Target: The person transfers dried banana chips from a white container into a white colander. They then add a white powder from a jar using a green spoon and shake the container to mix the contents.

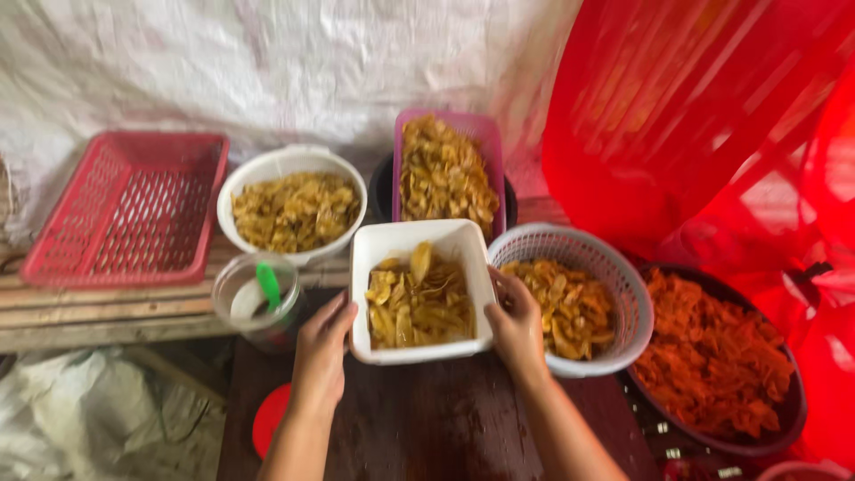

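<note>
Holding item: square white tub (pixel 419 242), filled about halfway with pale yellow fried chips, set on a dark wooden tabletop (pixel 427 419) at centre.

Left hand (pixel 322 352): fingers curled against the tub's left wall near the lower corner, thumb upward; closed on the tub's side.

Right hand (pixel 517 325): pressed to the tub's right wall, fingers wrapped at the rim; likewise closed on the tub. Both forearms enter from the bottom edge.

Handling note, as a judgement: with the load loose and heaped toward the middle, an even two-sided grip low on the walls and a level base would keep chips from sliding over the rim; the neighbouring basket touches or nearly touches the right hand, so room on that side is tight.

Adjacent, right: round white mesh basket (pixel 614 267) of yellow-orange chips, just beside the tub. Beyond it, a dark round basin (pixel 788 419) heaped with red-orange chips.

Adjacent, rear: pink rectangular basket (pixel 492 142) of golden chips, resting on a dark vessel; round white bowl (pixel 285 165) of yellow chips to its left.

Adjacent, left: clear plastic cup (pixel 233 289) holding a green-handled utensil (pixel 267 283); red lattice tray (pixel 134 209) on wooden planks; a red round lid (pixel 267 419) near the left forearm.

Background: white woven sheeting (pixel 267 62); red plastic sheeting (pixel 695 116), blurred.
</note>
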